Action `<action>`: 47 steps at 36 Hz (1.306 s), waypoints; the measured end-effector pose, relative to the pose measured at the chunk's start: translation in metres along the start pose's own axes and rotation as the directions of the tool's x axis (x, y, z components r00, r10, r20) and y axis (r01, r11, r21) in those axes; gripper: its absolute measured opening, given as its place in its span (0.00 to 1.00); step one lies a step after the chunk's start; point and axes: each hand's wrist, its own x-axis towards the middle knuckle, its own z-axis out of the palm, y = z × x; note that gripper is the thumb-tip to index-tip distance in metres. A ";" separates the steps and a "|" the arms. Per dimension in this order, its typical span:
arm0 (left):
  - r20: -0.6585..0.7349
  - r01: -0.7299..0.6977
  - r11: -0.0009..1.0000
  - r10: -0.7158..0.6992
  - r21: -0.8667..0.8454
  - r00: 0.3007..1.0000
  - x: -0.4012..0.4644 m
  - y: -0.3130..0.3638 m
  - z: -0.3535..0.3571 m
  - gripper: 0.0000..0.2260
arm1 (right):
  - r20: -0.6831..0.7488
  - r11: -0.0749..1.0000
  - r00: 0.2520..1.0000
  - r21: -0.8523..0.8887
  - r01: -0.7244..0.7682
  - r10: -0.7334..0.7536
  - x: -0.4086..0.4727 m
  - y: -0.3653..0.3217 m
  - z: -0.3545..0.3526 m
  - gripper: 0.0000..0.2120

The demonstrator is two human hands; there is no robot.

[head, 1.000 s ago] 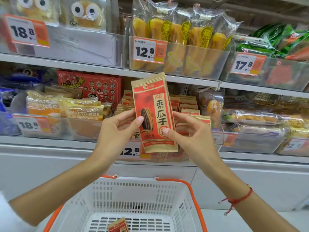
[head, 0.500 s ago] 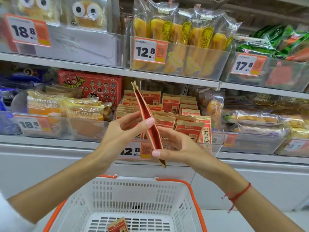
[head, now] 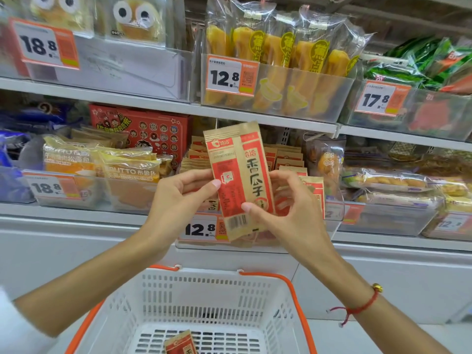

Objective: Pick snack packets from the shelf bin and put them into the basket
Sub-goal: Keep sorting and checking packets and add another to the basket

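we hold a packet (head: 238, 180) above the basket (head: 204, 297)
our left hand (head: 178, 198) and right hand (head: 286, 208) both pinch its edges.

1 view only, from a camera worn on the person's head. It faces forward and slightly down, straight at the shelf bin (head: 258, 236) and the shelves above it, close enough that price tags read clearly. The wide angle bends the shelf edges. Both forearms enter from the bottom corners, and the basket (head: 204, 290) sits cut off at the bottom edge.
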 end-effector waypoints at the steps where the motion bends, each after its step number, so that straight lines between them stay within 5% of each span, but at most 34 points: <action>1: 0.018 0.000 1.000 0.000 0.012 1.000 0.000 -0.001 0.000 0.08 | -0.022 1.000 1.000 0.006 0.021 -0.021 0.001 -0.001 -0.001 0.24; 13: 0.197 -0.013 0.995 -0.008 0.101 0.980 -0.005 -0.004 0.009 0.10 | -0.183 0.966 0.977 0.252 -0.056 0.105 0.009 0.006 -0.016 0.09; 27: 0.172 0.022 0.996 -0.037 0.089 0.984 -0.007 -0.008 0.011 0.11 | -0.212 0.960 0.974 0.278 -0.017 0.078 0.008 0.008 -0.015 0.09; 35: -0.013 0.045 0.990 -0.047 -0.133 0.999 -0.001 -0.005 0.005 0.08 | -0.073 0.990 0.997 0.134 0.034 -0.025 0.008 0.012 -0.010 0.15; 43: -0.041 0.084 0.979 -0.093 -0.185 0.995 -0.003 -0.010 0.005 0.09 | -0.032 0.994 0.999 0.105 0.003 0.000 0.007 0.015 -0.009 0.19; 47: -0.026 0.073 0.979 -0.079 -0.192 0.997 -0.005 -0.010 0.009 0.10 | 0.027 0.995 1.000 -0.094 0.018 -0.015 -0.001 0.008 -0.002 0.41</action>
